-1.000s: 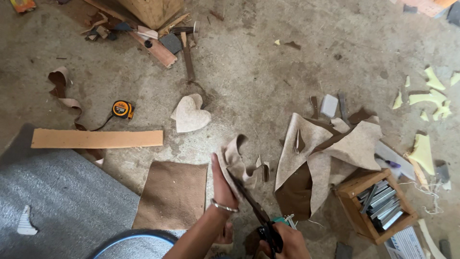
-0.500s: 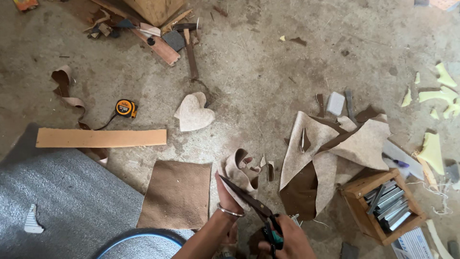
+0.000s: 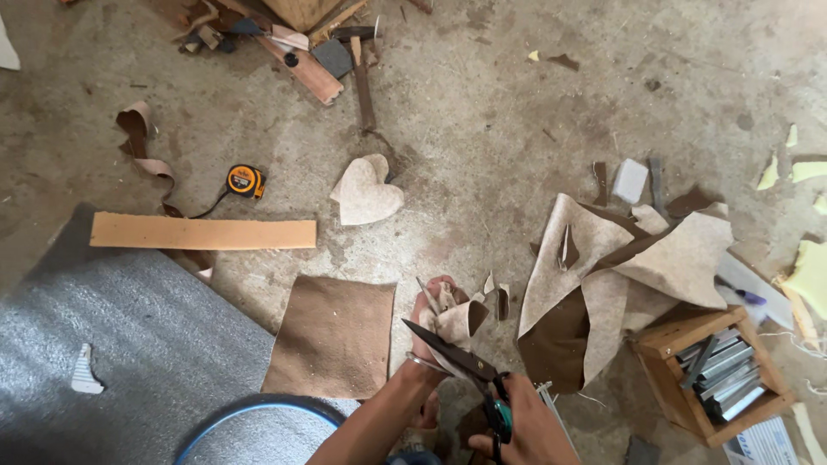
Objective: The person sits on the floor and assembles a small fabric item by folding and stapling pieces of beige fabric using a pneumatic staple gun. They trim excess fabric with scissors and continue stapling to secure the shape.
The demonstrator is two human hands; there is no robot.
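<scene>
Leather, pale tan and curled, is what's being gripped: a small leather scrap point(image 3: 457, 320) is clenched in the left hand point(image 3: 428, 331), held up just over the concrete floor point(image 3: 482, 129) near the bottom middle of the view. Black scissors point(image 3: 457, 360) with a teal handle are grasped by the right hand point(image 3: 517, 430), blades parted and laid right against the lower edge of that scrap. A thin bangle can be seen on the left wrist.

Just to the left, a brown square sheet point(image 3: 332, 337) is laid flat on the floor, partly overlapping a grey mat point(image 3: 112, 344). Further up, a heart-shaped cutout point(image 3: 365, 194) in light beige is found well apart from the hands. A long orange-tan strip point(image 3: 202, 232) is stretched out on the left, with a yellow-and-black tape measure point(image 3: 245, 181) just above it.

To the right, a big crumpled hide point(image 3: 620, 267), beige on one face and dark brown on the other, is spread beside a wooden box point(image 3: 668, 340) filled with grey metal bars. A flat white printed package point(image 3: 762, 446) is tucked into the bottom right corner, too small to be made out. Pale yellow foam bits point(image 3: 810, 267) are scattered along the right edge.
</scene>
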